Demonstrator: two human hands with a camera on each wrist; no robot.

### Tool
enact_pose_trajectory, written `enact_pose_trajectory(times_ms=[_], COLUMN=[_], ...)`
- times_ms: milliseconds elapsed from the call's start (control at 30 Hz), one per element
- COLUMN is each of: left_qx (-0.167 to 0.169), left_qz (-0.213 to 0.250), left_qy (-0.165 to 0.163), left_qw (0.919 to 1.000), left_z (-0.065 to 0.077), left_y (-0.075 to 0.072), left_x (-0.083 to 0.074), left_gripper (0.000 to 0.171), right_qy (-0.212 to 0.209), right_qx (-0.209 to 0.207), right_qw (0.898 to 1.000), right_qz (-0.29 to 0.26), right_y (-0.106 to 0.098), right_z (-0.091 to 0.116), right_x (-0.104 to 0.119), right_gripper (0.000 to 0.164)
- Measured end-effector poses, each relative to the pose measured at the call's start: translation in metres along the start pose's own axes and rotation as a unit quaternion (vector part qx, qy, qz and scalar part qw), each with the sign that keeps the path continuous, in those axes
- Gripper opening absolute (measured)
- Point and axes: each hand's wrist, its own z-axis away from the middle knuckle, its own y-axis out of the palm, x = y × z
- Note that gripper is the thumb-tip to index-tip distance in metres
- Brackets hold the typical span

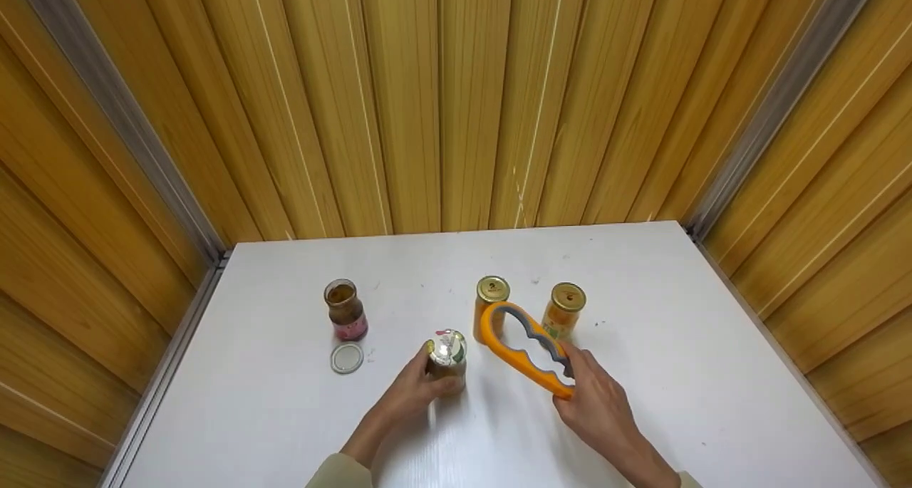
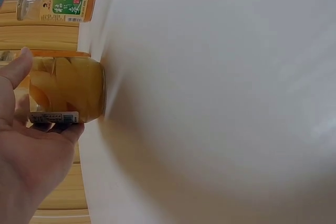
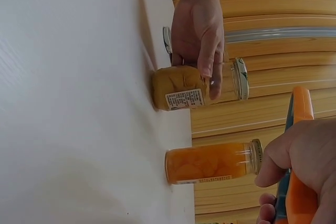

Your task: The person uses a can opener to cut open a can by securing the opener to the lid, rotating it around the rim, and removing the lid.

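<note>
My left hand [image 1: 413,390] grips a glass jar [image 1: 447,351] that stands upright on the white table. Pale yellow fruit pieces fill this jar [image 2: 79,87] in the left wrist view, and its patterned lid [image 3: 241,79] is on. My thumb and fingers lie on opposite sides of the glass. In my right hand [image 1: 597,397] is an orange and grey jar opener [image 1: 524,364], held by its handle ends. Its looped end points up and left, overlapping a tall jar of orange fruit [image 1: 492,290] in the head view. Part of the handles [image 3: 302,203] is hidden by my right hand.
Behind the opener stands another gold-lidded jar [image 1: 567,298] with a green and yellow label. At the left is a lidless jar [image 1: 348,318] with dark contents and a pink label. A silver lid [image 1: 347,357] lies before it. Wood-patterned walls [image 1: 399,103] enclose the table.
</note>
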Motion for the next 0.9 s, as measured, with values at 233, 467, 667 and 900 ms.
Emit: enact_pose_trajectory(times_ms=[233, 467, 667, 900], left_qx=[0.013, 0.044, 0.076, 0.106], left_qz=[-0.018, -0.028, -0.028, -0.045], left_qy=[-0.025, -0.057, -0.066, -0.027], left_qw=[0.9994, 0.9970, 0.9945, 0.9930], left_z=[0.013, 0.027, 0.036, 0.038], left_y=[0.002, 0.008, 0.017, 0.027], left_x=[0.003, -0.001, -0.006, -0.008], left_gripper=[0.087, 0.091, 0.090, 0.081], right_qy=[-0.001, 0.000, -0.007, -0.017], right_qx=[0.000, 0.006, 0.021, 0.057], right_qw=[1.000, 1.000, 1.000, 0.998], right_qz=[0.002, -0.005, -0.008, -0.002], right_y=[0.001, 0.002, 0.003, 0.008], right_z=[-0.002, -0.004, -0.004, -0.003], right_x=[0.003, 0.007, 0.011, 0.020], right_gripper=[0.073, 0.071, 0.070, 0.075])
